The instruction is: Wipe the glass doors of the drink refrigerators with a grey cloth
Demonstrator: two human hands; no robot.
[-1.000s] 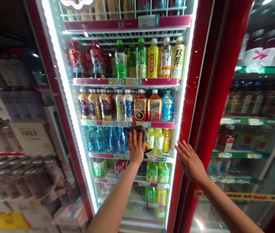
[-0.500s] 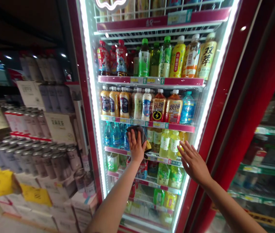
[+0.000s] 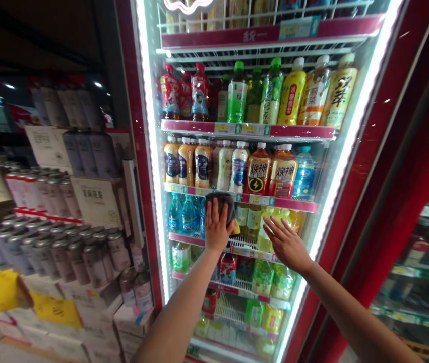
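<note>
- From where I stand, the dark grey soft cloth with a yellow patch at its lower right point(image 3: 231, 205) sits under the person's left hand point(image 3: 217, 223), in front of the lit, red-framed drinks cooler point(image 3: 138, 151); it lies between the clear blue bottles point(image 3: 188, 214) and the pale yellow bottles point(image 3: 265, 232), seen a little behind it;
- the left hand's fingers lie long and slightly parted over the cloth, flat rather than clamped; I'd guess a glass pane backs it, though I can't be sure;
- the right hand point(image 3: 288, 247) is bare, fingers stretched up and leftward with small gaps; whether it touches anything, I can't tell;
- the cloth should handle light, limp and hard to break, perhaps sliding easily on glass; best held under a flat palm, or pinched at a fold;
- bunched so, it shows no clear long axis; its yellow corner points down and right.
</note>
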